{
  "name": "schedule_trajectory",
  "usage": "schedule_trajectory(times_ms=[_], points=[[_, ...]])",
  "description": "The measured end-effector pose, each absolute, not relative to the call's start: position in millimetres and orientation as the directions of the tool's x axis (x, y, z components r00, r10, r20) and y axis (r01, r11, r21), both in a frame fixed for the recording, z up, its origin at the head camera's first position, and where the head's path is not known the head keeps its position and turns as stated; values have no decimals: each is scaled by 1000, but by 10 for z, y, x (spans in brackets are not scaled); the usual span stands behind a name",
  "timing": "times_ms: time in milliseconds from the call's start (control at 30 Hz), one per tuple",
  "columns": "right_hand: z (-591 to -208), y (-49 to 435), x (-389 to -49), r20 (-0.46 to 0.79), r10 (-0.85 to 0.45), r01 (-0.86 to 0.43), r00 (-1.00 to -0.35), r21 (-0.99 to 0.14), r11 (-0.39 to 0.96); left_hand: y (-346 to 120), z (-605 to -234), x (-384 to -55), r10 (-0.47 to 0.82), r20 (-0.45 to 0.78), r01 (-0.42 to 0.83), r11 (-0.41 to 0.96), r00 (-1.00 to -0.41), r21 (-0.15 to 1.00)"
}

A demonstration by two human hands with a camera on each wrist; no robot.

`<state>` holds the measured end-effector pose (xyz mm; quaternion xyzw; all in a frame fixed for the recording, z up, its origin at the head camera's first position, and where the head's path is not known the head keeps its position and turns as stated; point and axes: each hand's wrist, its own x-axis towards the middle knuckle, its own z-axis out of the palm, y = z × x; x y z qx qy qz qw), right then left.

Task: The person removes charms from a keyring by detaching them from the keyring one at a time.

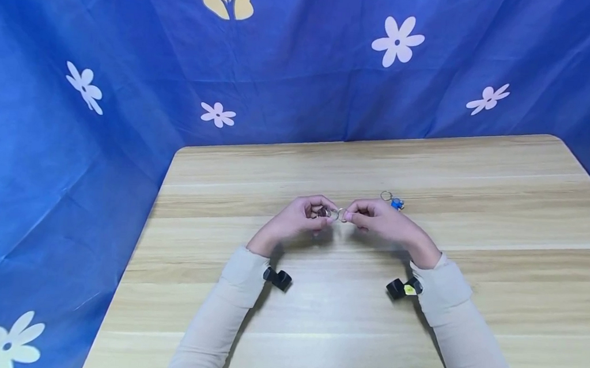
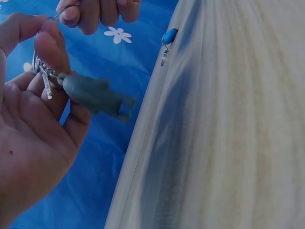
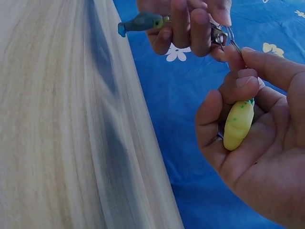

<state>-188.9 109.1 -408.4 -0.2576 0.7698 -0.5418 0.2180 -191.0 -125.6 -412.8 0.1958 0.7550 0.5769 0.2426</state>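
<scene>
My left hand [image 1: 292,221] pinches a metal key ring between thumb and finger. From it hangs a grey-blue figure charm [image 2: 93,93] with small feet, beside a short metal chain [image 2: 46,83]. Facing it, my right hand [image 1: 383,221] pinches a second split ring [image 1: 342,215] between thumb and forefinger. A yellow charm [image 3: 239,125] with green spots lies against the curled fingers of the right hand. The two rings meet between the fingertips; whether they are linked I cannot tell. Just behind the right hand, a blue figure keychain [image 1: 397,203] lies on the table.
The wood-grain table [image 1: 355,339] extends around both hands. Behind it and on the left hangs a blue curtain [image 1: 303,80] with white flowers. Each wrist wears a small black camera, such as the left one [image 1: 278,278].
</scene>
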Motion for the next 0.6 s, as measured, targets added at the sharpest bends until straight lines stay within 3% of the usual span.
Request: schedule_trajectory(times_ms=[333,600], points=[[-4112,1103,-1889,-53,-628,-165,-776,-945,283,-1255,-4116,-1890,618,-107,106,298,-779,949],[-4110,1092,-1896,-45,-634,-176,-772,-943,281,-1225,-4131,-1898,568,-120,72,304,-814,950]])
